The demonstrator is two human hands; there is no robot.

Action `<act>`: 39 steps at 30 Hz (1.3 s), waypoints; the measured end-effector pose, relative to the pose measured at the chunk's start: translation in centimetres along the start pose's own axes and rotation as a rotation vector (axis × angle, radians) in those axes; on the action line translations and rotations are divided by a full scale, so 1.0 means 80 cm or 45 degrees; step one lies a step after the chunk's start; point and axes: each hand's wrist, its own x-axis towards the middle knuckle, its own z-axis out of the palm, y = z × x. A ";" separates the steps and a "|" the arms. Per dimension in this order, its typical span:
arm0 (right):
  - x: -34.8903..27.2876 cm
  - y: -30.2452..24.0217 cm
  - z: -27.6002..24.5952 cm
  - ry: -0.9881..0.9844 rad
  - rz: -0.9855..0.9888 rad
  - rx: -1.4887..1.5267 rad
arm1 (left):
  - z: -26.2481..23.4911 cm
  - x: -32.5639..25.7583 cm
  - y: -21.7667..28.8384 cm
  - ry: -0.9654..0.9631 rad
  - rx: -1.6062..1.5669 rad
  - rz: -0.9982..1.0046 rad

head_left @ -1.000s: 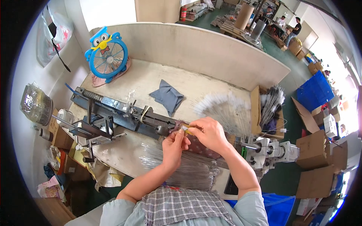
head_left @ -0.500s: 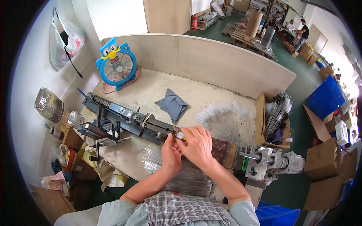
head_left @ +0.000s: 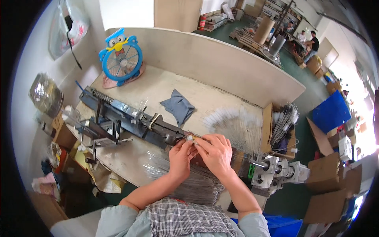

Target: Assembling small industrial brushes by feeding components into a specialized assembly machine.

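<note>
My left hand (head_left: 181, 160) is closed in a pinch at the right end of a long black metal fixture (head_left: 156, 133). Close beside it, my right hand (head_left: 216, 153) also pinches, its thumb and fingertips nearly meeting the left ones. Between the fingertips shows a small whitish and yellow piece (head_left: 190, 138), too small to name and partly covered by the fingers. Below my forearms lies a thick bundle of thin grey wires (head_left: 195, 185). Beyond my right hand spreads a fan of thin wires with whitish ends (head_left: 233, 122).
A grey cloth (head_left: 178, 107) and a blue toy-shaped fan (head_left: 122, 59) are on the table. At its right stand a cardboard box (head_left: 267, 126) of wires and a silvery spindle machine (head_left: 278, 172). A crank-handled metal frame (head_left: 98, 136) stands left. Other people are far off.
My right hand has shifted slightly right and its fingers have drawn back from the left hand's, showing more of the small piece. The whole view has tilted a little.
</note>
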 end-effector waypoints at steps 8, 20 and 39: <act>0.001 0.000 0.005 -0.016 0.024 0.091 | -0.002 0.004 -0.003 -0.020 0.040 0.014; -0.005 0.003 0.001 -0.019 0.075 0.120 | 0.000 0.005 -0.008 0.054 0.014 0.017; 0.001 0.002 0.013 0.010 0.067 0.213 | 0.000 0.002 -0.004 0.045 -0.065 0.005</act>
